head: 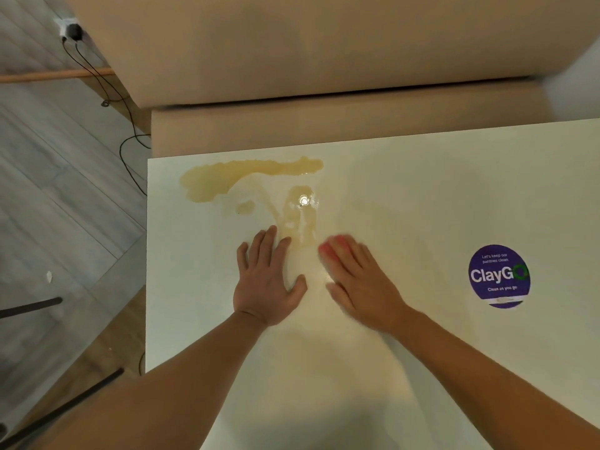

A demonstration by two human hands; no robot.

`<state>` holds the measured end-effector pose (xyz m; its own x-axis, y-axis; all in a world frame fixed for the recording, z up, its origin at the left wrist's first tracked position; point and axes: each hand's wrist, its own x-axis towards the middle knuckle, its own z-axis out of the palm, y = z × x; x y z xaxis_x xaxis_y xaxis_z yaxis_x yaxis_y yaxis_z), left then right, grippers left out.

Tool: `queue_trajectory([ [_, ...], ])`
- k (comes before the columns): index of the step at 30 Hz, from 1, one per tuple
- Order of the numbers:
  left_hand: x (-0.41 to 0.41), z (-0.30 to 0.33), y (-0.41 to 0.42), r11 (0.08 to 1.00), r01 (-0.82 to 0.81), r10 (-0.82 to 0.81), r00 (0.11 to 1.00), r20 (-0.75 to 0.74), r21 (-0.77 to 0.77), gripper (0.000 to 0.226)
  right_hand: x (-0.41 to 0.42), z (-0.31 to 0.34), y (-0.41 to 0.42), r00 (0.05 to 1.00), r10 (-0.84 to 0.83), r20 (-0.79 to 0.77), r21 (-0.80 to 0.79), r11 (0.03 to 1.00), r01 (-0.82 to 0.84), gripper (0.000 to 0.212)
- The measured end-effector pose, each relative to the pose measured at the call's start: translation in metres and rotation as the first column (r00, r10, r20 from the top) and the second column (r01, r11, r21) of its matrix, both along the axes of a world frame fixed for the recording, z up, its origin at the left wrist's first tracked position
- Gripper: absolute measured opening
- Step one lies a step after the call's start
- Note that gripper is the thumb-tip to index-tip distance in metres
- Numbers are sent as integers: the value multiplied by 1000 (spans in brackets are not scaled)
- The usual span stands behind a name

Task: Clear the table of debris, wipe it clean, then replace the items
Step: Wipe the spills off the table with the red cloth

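The white table [422,196] carries a yellowish spill [250,177] spread along its far edge, with thinner smeared streaks trailing from the spill toward the person. The left hand [268,280] lies flat on the table just on the near side of those streaks, fingers straight and slightly spread, holding nothing. The right hand [360,280] lies beside it, fingers extended and pressing down on a pink cloth [331,246], of which only an edge shows beyond the fingertips; that hand is blurred. The cloth sits just nearer than the spill and to its right, touching the smeared film. Judged from its flattened shape under the palm, the cloth is soft, light and limp; it should be driven by flat palm pressure rather than pinched. The wetted surface looks glossy and likely slippery. A round purple sticker [499,276] lies well right of the spill, and a beige sofa [324,60] stands beyond it.
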<state>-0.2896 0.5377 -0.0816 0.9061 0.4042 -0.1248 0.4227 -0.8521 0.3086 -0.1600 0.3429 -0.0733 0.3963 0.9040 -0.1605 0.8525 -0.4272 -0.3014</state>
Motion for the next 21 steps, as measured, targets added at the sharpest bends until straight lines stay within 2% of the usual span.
queue_trajectory([
  [2, 0, 0, 1, 1000, -3, 3, 1000, 12, -4, 77, 6, 0, -42, 998, 57, 8, -27, 998, -57, 61],
  [4, 0, 0, 0, 1000, -3, 3, 1000, 22, -6, 77, 40, 1, -70, 1000, 9, 26, -39, 999, -8, 61],
  [7, 0, 0, 0, 1000, -1, 1, 1000, 24, 6, 76, 114, 6, -74, 967, -241, 79, -49, 968, 245, 60],
  [10, 0, 0, 0, 1000, 3, -4, 1000, 18, 17, 76, 153, 5, -37, 828, -547, 123, -29, 832, 554, 57],
  [12, 0, 0, 0, 1000, 6, -6, 1000, 9, 20, 75, 141, -1, 1, 791, -599, 127, -16, 796, 605, 59],
  [14, 0, 0, 1, 1000, 5, -5, 1000, 0, 18, 76, 98, -5, 33, 866, -486, 120, -15, 871, 491, 62],
  [17, 0, -1, 0, 1000, 6, -6, 1000, 3, 11, 76, 15, -2, 34, 981, -190, 40, -6, 982, 190, 63],
  [21, -1, 0, 1, 1000, 8, -8, 1000, 1, 12, 76, -37, 4, -36, 999, 5, -42, -6, 1000, -5, 62],
])
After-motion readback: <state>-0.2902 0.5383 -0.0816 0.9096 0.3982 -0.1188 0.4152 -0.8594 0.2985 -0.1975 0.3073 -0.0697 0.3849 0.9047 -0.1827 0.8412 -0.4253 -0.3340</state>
